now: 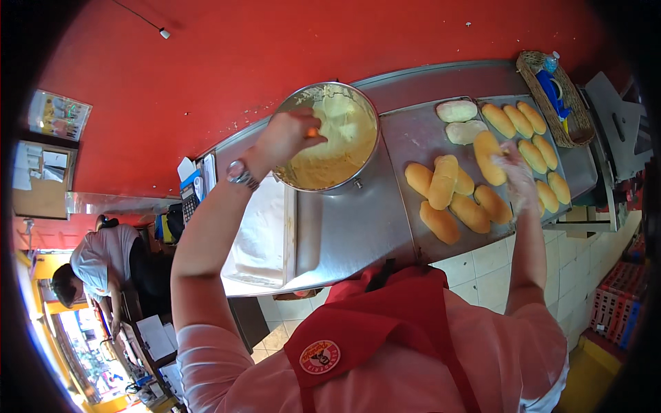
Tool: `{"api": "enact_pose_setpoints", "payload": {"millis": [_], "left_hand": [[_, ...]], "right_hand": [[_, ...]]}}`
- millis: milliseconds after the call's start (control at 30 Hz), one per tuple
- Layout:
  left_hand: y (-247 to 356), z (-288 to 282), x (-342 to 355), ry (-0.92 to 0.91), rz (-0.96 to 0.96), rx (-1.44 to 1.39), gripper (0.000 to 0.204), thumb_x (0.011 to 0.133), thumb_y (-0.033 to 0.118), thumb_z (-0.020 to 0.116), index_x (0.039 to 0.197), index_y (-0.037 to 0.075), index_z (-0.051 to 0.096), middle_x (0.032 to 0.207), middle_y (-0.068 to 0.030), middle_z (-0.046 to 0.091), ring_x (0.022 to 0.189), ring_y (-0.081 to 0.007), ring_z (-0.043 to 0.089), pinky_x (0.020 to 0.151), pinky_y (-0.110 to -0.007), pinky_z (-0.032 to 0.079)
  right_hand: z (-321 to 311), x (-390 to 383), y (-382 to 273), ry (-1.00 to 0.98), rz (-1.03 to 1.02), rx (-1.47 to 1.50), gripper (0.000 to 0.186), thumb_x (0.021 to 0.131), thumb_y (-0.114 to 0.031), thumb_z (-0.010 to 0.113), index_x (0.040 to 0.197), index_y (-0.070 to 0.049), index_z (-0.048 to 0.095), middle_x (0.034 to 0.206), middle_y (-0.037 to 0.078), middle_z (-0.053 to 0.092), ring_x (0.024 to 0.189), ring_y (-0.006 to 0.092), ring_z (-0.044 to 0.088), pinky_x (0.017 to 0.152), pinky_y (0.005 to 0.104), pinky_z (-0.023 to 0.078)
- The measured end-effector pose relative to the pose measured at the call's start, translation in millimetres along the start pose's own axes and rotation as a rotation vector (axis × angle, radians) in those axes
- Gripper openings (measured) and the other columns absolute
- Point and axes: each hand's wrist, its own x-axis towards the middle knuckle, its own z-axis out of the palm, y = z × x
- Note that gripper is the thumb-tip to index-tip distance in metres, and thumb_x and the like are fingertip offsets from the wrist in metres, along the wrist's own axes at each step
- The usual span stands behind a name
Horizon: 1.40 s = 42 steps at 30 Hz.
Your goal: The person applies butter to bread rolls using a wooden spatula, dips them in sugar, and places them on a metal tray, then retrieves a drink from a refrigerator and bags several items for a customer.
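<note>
Over a round metal bowl (344, 165) of pale yellow creamy mixture, my left hand (295, 131) is closed on a small orange item (313, 133), perhaps a tool's handle; its far part is not clear. My right hand (515, 168), in a clear glove, holds a golden oblong bun (486, 157) above a metal tray (399, 138). The tray carries several plain buns (439, 224) and two pale-coated ones (456, 110), with more buns (536, 157) at its right.
A white rectangular tray (258, 241) lies left on the steel counter (344, 234). A wicker basket (582, 127) with blue items stands at the back right, papers and a calculator (189, 203) at the left end. Another person (113, 255) bends at far left. Stacked crates (613, 306) stand right.
</note>
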Motion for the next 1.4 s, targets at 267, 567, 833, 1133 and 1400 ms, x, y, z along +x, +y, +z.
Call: {"api": "enact_pose_setpoints", "payload": {"millis": [267,567,833,1133,1400], "left_hand": [[-49.0,75.5,19.4,-0.373,-0.046,0.052,0.028,0.076,0.028,0.074,0.077,0.003,0.064,0.069,-0.0139,0.06,0.065,-0.0333,0.062,0.063,-0.041,0.051],[-54.5,18.8,14.1,0.0,-0.72,-1.029,0.03,0.083,0.028,0.073,0.072,0.003,0.061,0.058,-0.0028,0.055,0.043,-0.0086,0.047,0.039,-0.024,0.034],[87.2,-47.5,-28.5,0.882,-0.258,-1.01,0.024,0.088,0.019,0.067,0.072,0.004,0.058,0.056,-0.0003,0.051,0.043,-0.009,0.045,0.04,-0.023,0.033],[207.9,-12.8,-124.7,0.769,0.68,-0.148,0.026,0.075,0.011,0.078,0.065,0.01,0.053,0.064,-0.0023,0.052,0.057,-0.0184,0.055,0.054,-0.03,0.046],[104.5,-86.5,-13.7,0.815,-0.309,-0.913,0.025,0.086,0.018,0.068,0.068,0.004,0.057,0.058,0.001,0.054,0.053,-0.0053,0.044,0.045,-0.027,0.036]], "right_hand": [[101.2,-56.0,-54.5,-0.405,-0.178,1.841,0.055,0.094,-0.044,0.058,0.134,-0.009,0.046,0.133,0.012,0.048,0.125,0.0278,0.045,0.103,0.0423,0.041],[206.7,-36.1,-75.6,-0.791,-0.178,1.595,0.048,0.093,-0.035,0.057,0.135,-0.013,0.049,0.132,0.019,0.049,0.108,0.0399,0.053,0.089,0.0523,0.051],[291.9,-74.3,-90.7,-0.635,-0.191,1.395,0.064,0.092,-0.054,0.047,0.142,-0.016,0.04,0.141,0.009,0.046,0.123,0.0279,0.046,0.098,0.0469,0.041],[330.6,-91.0,-83.0,-0.56,-0.156,1.54,0.068,0.094,-0.059,0.041,0.137,-0.006,0.044,0.138,0.014,0.049,0.128,0.0311,0.045,0.106,0.0524,0.037],[341.4,-132.0,-102.7,-0.472,0.035,1.575,0.067,0.096,-0.058,0.039,0.134,-0.004,0.046,0.135,0.015,0.051,0.124,0.0316,0.048,0.107,0.0492,0.038]]}}
